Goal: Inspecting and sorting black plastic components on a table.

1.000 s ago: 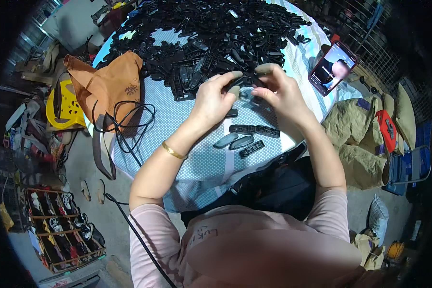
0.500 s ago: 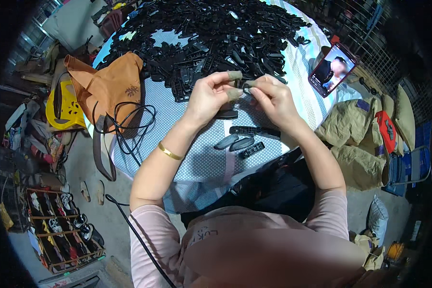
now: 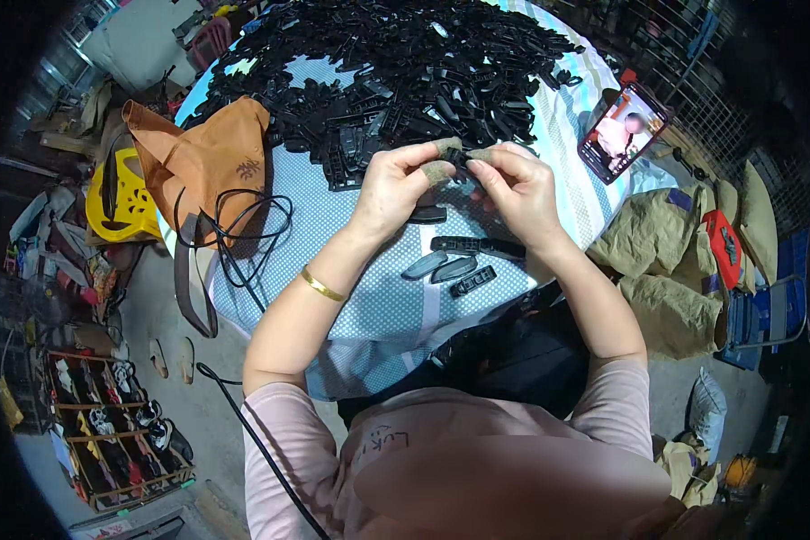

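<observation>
Between my hands, over the table, is a small black plastic part; its exact kind is too small to make out. My left hand pinches it from one side with thumb and forefinger, both wrapped in grey-green finger covers. From the other side, the fingertips of my right hand close on the same part. Just below my hands lie a long black slotted strip, two smooth oval black pieces and a short ribbed black piece. Another dark piece rests near my left wrist.
A large heap of black plastic parts covers the far side of the cloth-covered table. An orange bag and a looped black cable are at left. A phone stands at right, above brown sacks.
My fingers have shifted slightly around the small part, which shows more now. The phone's picture is different. The loose pieces below have stayed where they were.
</observation>
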A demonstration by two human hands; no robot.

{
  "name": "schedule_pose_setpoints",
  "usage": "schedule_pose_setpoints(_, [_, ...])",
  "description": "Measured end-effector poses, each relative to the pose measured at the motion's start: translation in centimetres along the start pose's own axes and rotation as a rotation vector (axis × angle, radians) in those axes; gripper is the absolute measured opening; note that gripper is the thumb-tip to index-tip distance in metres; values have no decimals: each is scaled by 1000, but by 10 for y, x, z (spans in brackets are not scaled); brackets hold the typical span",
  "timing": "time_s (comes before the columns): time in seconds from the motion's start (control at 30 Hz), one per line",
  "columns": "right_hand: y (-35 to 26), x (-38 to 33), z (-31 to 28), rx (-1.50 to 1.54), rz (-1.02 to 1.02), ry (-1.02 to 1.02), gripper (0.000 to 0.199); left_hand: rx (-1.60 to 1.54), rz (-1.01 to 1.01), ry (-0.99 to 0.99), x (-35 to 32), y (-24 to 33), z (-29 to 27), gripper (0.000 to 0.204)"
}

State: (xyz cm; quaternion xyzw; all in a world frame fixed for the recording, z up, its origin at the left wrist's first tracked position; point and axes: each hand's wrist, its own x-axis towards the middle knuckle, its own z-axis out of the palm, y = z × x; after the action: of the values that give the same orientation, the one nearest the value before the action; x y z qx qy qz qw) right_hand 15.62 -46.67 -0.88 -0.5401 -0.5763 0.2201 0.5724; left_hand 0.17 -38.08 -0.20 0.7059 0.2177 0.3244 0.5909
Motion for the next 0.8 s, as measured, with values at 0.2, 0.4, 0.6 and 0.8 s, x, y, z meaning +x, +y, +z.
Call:
schedule_pose_setpoints(0.2, [6, -3, 9, -407, -297, 121, 24, -318, -20, 90, 2, -12, 15, 26])
schedule_pose_setpoints(0.4, [6, 0, -5, -163, 57, -228, 27, -233, -52, -86, -2, -1, 2, 24])
schedule_pose_setpoints(0.6, [-3, -7, 0, -451, -182, -141, 28, -220, -58, -95, -3, 1, 1, 24])
schedule_pose_setpoints(0.8, [5, 19, -51, -513, -112, -405, 31, 380, -144, -363, -3, 15, 0, 35])
